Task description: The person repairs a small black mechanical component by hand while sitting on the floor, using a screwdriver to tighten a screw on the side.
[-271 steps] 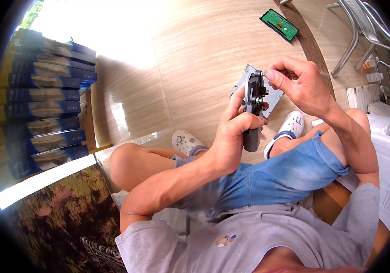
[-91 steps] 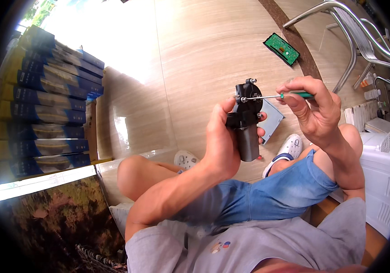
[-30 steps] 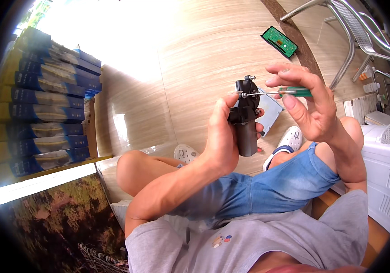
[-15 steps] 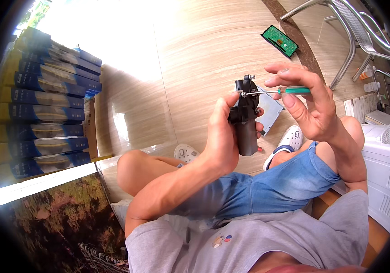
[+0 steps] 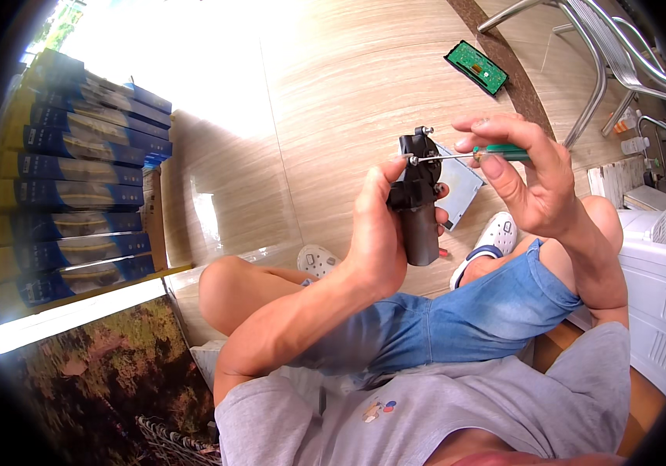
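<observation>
My left hand (image 5: 379,225) is wrapped round a black cylindrical motor (image 5: 420,233), held upright above my lap with its wider housing at the top. Screws stick out of that housing. Between thumb and fingers, my right hand (image 5: 523,171) grips a screwdriver (image 5: 496,152) with a green handle. Its thin shaft runs leftward, and the tip meets a screw (image 5: 413,161) at the housing's left side, close to my left thumb. A grey-blue flat panel (image 5: 463,190) lies on the floor behind the motor, partly hidden by it.
On the floor farther off lies a green circuit board (image 5: 479,68) in a black frame. A metal chair (image 5: 597,70) stands at the far right. Blue and yellow boxes (image 5: 76,186) are stacked at the left. A white plastic appliance (image 5: 659,287) is beside my right arm.
The screwdriver's handle has turned a little in my right fingers. Both hands and the motor stay almost where they were.
</observation>
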A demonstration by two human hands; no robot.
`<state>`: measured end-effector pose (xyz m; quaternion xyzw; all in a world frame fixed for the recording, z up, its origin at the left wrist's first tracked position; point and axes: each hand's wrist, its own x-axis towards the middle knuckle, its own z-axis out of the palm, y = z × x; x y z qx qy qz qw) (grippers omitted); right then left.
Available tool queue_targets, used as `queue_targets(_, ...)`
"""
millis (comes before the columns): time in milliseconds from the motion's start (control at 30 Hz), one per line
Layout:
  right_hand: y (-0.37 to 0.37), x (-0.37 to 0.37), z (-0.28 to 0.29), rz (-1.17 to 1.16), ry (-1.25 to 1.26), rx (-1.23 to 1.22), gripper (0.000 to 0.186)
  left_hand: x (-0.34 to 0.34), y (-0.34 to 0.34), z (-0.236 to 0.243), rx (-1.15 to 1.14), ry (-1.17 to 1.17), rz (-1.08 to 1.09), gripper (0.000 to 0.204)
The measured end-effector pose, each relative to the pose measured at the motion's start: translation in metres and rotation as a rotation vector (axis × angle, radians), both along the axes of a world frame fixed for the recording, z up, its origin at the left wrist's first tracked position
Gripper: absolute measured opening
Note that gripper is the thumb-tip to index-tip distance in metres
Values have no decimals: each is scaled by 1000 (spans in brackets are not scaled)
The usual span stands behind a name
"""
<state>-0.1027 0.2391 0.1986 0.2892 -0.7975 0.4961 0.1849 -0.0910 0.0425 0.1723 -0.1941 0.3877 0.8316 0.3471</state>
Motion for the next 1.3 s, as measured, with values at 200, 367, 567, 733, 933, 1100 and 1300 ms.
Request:
queue_targets(200, 5, -1, -4, 33, 5, 69, 24, 0, -2, 3, 1, -5, 17, 56)
queue_targets(367, 6, 2, -2, -68, -10, 158, 22, 2, -7, 1, 5, -18, -4, 55)
queue_targets(567, 6, 1, -6, 97, 48, 68, 35, 0, -1, -7, -7, -12, 33, 52)
queue_targets(733, 10, 2, -3, -7, 19, 195, 32, -3, -5, -9, 61, 28, 36, 53)
queue_targets(933, 6, 1, -18, 29, 77, 102, 27, -2, -8, -10, 94, 81, -25, 53)
queue_targets(1100, 2, -3, -17, 88, 58, -1, 24, -3, -11, -14, 54, 143, -23, 52)
queue_targets(1300, 5, -2, -18, 74, 94, 33, 25, -2, -10, -16, 35, 140, -25, 52)
